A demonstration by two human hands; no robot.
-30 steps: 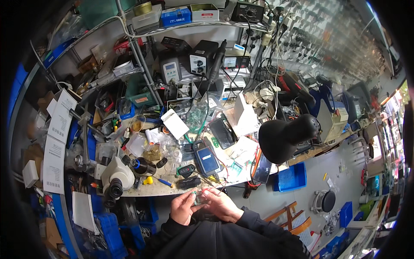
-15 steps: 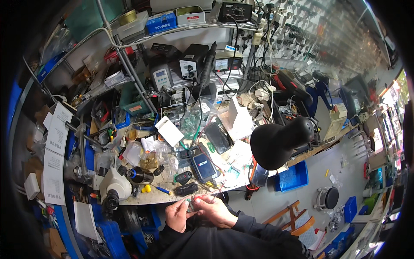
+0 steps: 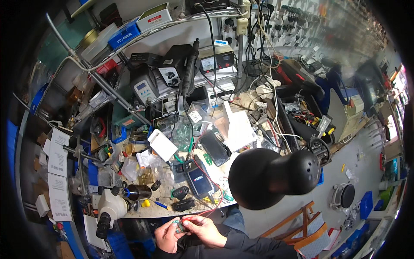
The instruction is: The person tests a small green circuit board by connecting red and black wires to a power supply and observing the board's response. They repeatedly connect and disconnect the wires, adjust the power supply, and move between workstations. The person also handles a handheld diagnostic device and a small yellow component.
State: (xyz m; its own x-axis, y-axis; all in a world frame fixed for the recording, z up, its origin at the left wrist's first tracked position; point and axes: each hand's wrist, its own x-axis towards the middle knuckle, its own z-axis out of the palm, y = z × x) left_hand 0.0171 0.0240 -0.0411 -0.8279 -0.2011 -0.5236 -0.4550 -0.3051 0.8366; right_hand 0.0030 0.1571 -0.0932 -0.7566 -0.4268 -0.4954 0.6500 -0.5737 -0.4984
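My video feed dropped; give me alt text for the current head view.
A person's left hand holds a small greenish part while the right hand holds a red lead close to it, in front of a cluttered workbench. A microscope stands left, a black lamp head right, and a handheld device lies between them.

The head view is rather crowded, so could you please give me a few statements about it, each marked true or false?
1. The left hand and right hand hold a small green circuit board. True.
2. The microscope is at the picture's far right. False: the white microscope is at left.
3. The black lamp head is right of the handheld device. True.
4. The round stool's seat is white. False: the stool seat is black.
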